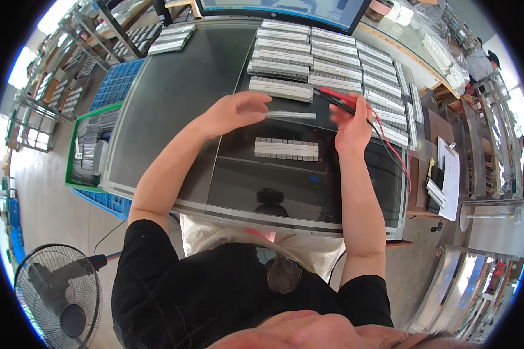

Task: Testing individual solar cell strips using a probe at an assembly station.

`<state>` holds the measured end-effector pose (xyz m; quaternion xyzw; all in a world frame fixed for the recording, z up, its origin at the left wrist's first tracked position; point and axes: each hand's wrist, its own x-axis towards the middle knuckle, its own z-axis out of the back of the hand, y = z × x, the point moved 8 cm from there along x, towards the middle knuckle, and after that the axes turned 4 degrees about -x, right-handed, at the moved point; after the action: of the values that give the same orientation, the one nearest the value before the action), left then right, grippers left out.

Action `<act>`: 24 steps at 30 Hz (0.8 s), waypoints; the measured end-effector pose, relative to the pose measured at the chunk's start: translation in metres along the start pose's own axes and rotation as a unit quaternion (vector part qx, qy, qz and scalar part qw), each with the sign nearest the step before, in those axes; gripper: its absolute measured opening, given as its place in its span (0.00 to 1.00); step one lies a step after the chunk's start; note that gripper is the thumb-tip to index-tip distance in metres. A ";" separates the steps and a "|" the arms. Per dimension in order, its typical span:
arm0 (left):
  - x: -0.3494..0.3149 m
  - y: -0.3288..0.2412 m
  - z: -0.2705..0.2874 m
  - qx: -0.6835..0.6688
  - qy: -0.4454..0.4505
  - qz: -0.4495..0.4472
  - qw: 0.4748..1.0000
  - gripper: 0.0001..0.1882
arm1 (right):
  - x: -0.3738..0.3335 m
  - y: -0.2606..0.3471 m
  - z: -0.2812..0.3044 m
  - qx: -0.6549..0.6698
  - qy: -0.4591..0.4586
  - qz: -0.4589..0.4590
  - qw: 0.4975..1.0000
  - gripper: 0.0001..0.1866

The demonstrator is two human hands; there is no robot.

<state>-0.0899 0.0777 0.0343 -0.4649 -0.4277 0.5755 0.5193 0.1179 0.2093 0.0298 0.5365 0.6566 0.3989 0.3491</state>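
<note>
My left hand (239, 111) is curled with thumb and fingertips at the left end of a slim white-and-grey strip (294, 115), seen edge-on and slightly blurred, and looks closed on it. In my right hand (353, 123) are a red test probe (339, 95) and a black test probe (337, 100), tips pointing left, with red and black leads trailing down past the wrist. Nearer to me, one notched grey-and-white strip (286, 149) lies flat on the dark glass. Just beyond my hands, more such strips (280, 89) lie in rows.
A monitor (285, 13) stands at the back. Stacked strips (172, 38) sit on the table's far left corner. Left of the glass-topped table (163, 110) is a green-rimmed crate (70, 166) of dark strips; a fan (58, 296) stands lower left. A clipboard (448, 168) lies at right.
</note>
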 end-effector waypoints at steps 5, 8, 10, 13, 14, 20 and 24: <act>-0.010 -0.013 -0.014 -0.360 0.116 0.006 0.926 0.32 | -0.002 -0.005 -0.002 0.000 0.019 -0.022 1.000 0.14; -0.013 -0.017 -0.014 -0.411 0.126 -0.013 0.903 0.33 | -0.004 -0.006 -0.004 -0.003 0.033 -0.020 0.999 0.14; -0.013 -0.020 -0.014 -0.423 0.122 -0.025 0.898 0.32 | -0.005 -0.006 -0.004 -0.011 0.039 -0.026 0.999 0.14; -0.014 -0.020 -0.011 -0.440 0.122 -0.035 0.889 0.32 | -0.005 -0.008 -0.007 -0.012 0.051 -0.026 0.998 0.14; -0.014 -0.020 -0.010 -0.443 0.124 -0.040 0.887 0.31 | -0.004 -0.009 -0.008 -0.017 0.053 -0.028 0.998 0.14; -0.012 -0.018 -0.008 -0.457 0.148 -0.050 0.876 0.31 | -0.005 -0.010 -0.011 -0.028 0.065 -0.028 0.997 0.14; -0.012 -0.017 -0.008 -0.460 0.142 -0.051 0.875 0.30 | -0.004 -0.012 -0.012 -0.031 0.070 -0.031 0.997 0.14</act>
<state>-0.0779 0.0674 0.0508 -0.7057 -0.5889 0.2138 0.3309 0.1034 0.2026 0.0247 0.4758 0.6827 0.4448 0.3312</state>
